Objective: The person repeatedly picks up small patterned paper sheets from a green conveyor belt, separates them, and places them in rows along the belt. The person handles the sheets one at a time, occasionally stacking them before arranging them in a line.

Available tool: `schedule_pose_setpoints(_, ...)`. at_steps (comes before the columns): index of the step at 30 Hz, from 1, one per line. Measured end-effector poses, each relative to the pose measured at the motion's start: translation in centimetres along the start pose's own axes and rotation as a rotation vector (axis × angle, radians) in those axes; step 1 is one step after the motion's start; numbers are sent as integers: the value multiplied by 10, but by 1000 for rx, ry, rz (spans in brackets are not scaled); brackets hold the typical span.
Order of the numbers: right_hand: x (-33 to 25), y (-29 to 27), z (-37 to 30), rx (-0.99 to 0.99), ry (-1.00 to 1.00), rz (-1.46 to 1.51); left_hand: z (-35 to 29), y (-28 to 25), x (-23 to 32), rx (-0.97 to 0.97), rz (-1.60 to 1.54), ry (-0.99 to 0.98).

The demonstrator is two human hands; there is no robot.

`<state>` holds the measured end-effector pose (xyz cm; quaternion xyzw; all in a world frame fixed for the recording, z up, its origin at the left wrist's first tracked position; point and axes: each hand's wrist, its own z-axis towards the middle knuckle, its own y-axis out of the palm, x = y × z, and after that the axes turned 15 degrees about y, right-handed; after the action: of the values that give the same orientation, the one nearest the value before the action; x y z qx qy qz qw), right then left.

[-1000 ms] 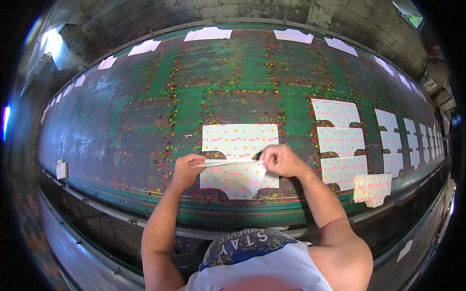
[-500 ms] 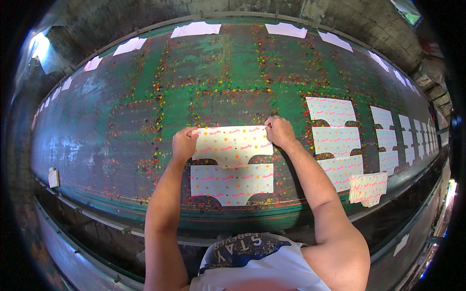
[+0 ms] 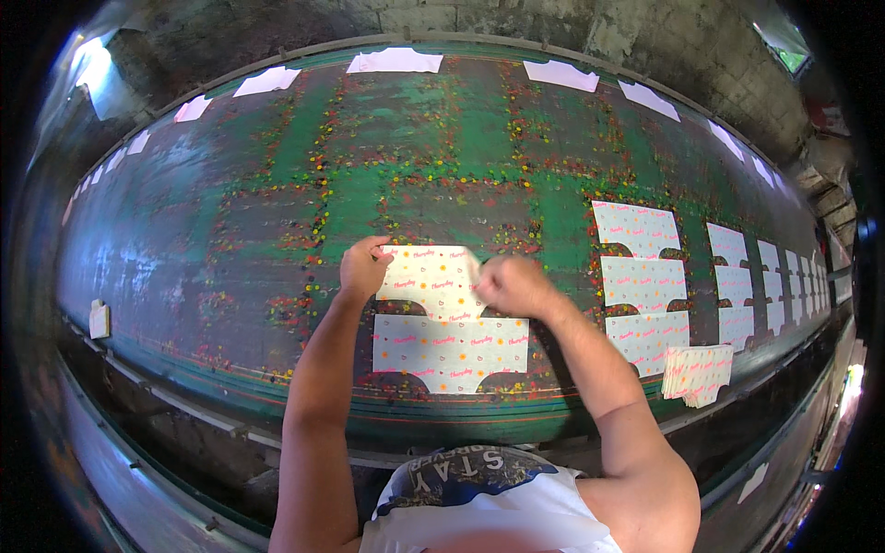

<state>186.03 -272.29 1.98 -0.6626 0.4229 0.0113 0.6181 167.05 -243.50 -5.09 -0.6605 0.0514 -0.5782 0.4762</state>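
A white cut fabric piece (image 3: 424,276), printed with pink lettering, orange spots and small hearts, lies on the long green-and-dark table (image 3: 221,304). My left hand (image 3: 365,267) pinches its upper left corner. Closed at its right side, my right hand (image 3: 518,288) grips the fabric, whose right edge curls up and inward beside the knuckles; the fingertips are hidden. Just below, nearer me, a second fabric piece (image 3: 452,346) of the same print lies flat with curved notches at its lower corners. The upper piece's narrow lower end meets that one's top edge.
Right of me, columns of matching printed pieces (image 3: 643,281) run along the table. A stack of printed pieces (image 3: 698,373) sits at the near edge. Plain pale pieces (image 3: 395,61) line the far edge. A small pale block (image 3: 100,319) stands at the near left.
My right hand has moved from the upper right corner down and inward, bringing the fabric's right edge with it. My left hand still holds the left corner. The view has shifted slightly.
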Motion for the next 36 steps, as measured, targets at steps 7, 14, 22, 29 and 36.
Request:
schedule_pose_setpoints(7, -88, 43, -108, -297, -331, 471, -22, -25, 15, -92, 23, 265)
schedule_pose_setpoints(14, -11, 16, -183, -530, -145, 968, -119, -110, 42, -249, -730, 150)
schedule_pose_setpoints(22, 34, 12, -149, 47, 238, 371, -170, -60, 23, -210, -334, 43)
schedule_pose_setpoints(29, 35, 44, -111, 211, 391, 100, -165, -17, 2, 110, -395, -108)
schedule_pose_setpoints(36, 35, 48, -102, 201, 343, 11, -163, -4, -7, 224, -535, -166)
